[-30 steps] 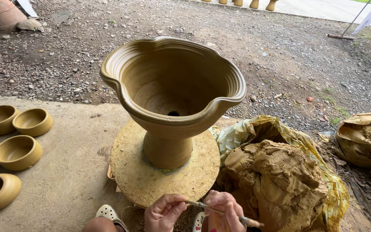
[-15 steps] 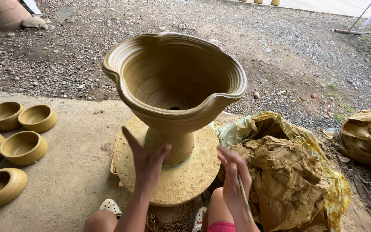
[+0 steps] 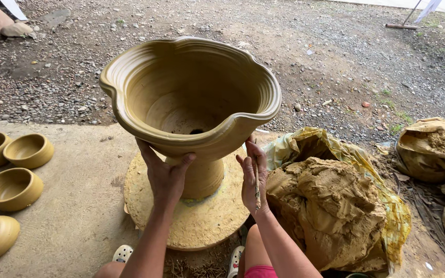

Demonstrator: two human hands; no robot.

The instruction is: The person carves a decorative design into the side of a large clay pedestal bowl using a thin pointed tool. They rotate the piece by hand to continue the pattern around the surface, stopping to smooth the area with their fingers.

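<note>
On the round wheel disc, at its middle, the wet clay pot is standing upright on its narrow foot, its wavy rim overhanging the disc on every side. We are pressing our left hand open against the underside of the bowl, fingers spread wide. Our right hand is touching the bowl's right underside while holding a thin stick along the palm. Just right of the disc a clay lump is sitting on plastic sheeting, crowding that edge. Small clay bowls are lying well apart along the concrete floor's left edge, leaving bare floor between.
</note>
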